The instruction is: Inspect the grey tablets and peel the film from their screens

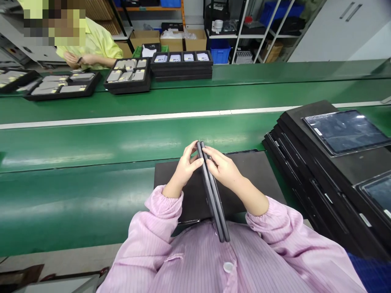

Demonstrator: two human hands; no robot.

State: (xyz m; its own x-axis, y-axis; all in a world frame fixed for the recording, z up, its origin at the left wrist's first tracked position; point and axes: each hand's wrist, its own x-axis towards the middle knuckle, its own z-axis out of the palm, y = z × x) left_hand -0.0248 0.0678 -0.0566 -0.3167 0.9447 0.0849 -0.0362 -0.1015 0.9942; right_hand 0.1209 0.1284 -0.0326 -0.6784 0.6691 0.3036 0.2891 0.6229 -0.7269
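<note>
Two slim dark tablets (213,191) stand on edge side by side between my hands, seen edge-on. My left hand (187,167) presses on the left tablet near its far end, thumb and fingers bent against it. On the other side, my right hand (224,167) lies along the right tablet, its fingers reaching the far end. The near ends of the tablets come close to my pink striped coat. Beneath them a black flat mat (253,175) lies on the green bench. Both screens are hidden from view.
At the right rises a stack of black trays (320,162) with a tablet (346,130) on top. Across the white strip stand black trays of small grey parts (128,75) and stacked trays with white cards (181,65). A person in yellow (100,44) sits at the far left.
</note>
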